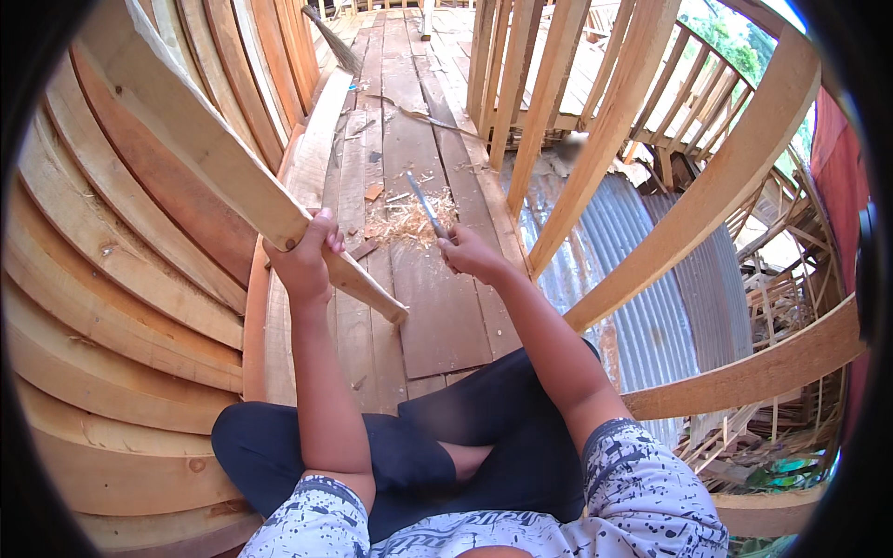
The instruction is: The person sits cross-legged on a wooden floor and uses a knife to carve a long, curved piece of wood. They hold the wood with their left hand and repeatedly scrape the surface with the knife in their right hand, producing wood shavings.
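My left hand [307,256] is closed around a long pale wooden post [200,139]. The post slants from the upper left, and its narrower lower end [367,290] points down toward the floorboards. Whether that end touches the boards I cannot tell. In my right hand [468,253] is a knife [425,202], its long thin blade pointing up and away from me, apart from the post. Just beyond the blade, a heap of wood shavings [405,223] lies on the plank floor [437,325]. My fingers hide most of the knife's handle.
Upright boards [121,307] form a wall along my left. A wooden railing [609,139] runs on the right, with corrugated metal sheets [642,279] below it. A loose board [316,149] lies by the wall, and a broom [333,45] leans farther off.
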Motion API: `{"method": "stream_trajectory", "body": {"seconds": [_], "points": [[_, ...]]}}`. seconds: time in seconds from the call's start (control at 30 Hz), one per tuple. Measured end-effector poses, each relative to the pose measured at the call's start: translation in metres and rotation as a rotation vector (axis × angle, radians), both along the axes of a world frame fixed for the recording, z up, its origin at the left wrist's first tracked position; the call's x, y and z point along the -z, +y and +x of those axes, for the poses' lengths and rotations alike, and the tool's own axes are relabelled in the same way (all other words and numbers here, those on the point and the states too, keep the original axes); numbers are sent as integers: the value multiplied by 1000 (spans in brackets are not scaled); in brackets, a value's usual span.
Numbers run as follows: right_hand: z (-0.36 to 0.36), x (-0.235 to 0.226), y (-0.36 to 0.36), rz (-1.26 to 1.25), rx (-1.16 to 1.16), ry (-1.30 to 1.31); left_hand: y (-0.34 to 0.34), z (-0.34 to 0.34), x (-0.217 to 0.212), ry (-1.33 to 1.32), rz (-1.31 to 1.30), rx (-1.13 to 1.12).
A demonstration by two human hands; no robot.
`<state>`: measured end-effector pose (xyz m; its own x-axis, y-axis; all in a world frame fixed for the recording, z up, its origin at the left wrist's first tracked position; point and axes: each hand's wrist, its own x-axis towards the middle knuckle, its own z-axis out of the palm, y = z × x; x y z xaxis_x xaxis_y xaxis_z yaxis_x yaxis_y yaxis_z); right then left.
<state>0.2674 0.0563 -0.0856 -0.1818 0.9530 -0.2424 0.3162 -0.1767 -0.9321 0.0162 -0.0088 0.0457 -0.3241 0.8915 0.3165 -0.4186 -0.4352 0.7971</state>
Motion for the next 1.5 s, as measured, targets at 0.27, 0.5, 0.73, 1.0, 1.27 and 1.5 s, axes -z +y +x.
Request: {"method": "stream_trajectory", "body": {"seconds": [0.27, 0.5, 0.73, 1.0, 1.27, 1.5], "points": [[-30, 36, -27, -11, -89, -4, -2, 8, 18, 39, 75, 14], [-54, 49, -25, 251, -123, -190, 12, 11, 21, 120, 119, 24], [-65, 12, -15, 168, -214, -131, 23, 19, 34, 205, 111, -47], [-73, 8, -11, 182, -176, -241, 45, 10, 39, 30, 64, -182], [-66, 52, 15, 205, -117, -416, 40, 27, 38, 117, 76, -135], [-49, 68, 21, 187, -36, -357, 44, 40, 34, 113, 128, -86]]}}
